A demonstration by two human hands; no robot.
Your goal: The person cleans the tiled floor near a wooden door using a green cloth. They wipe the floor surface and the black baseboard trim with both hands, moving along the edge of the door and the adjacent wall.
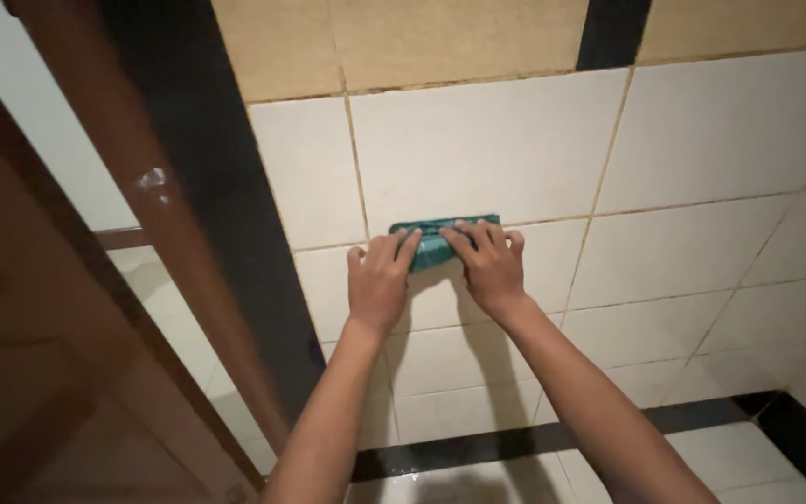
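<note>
1. My left hand (pixel 380 280) and my right hand (pixel 489 266) are side by side, pressed flat on a green cloth (pixel 438 238).
2. My fingers lie close together on the cloth. They push it against the wall and do not grab around it.
3. The cloth sits under my fingertips, folded long and thin, on a white wall tile (pixel 478 149).
4. Below my wrists, a black tile stripe (pixel 478 446) runs along the wall.
5. To the left of my left fingers stands a brown wooden door frame (pixel 156 215).
6. Far above my fingers are tan tiles (pixel 440 37).
</note>
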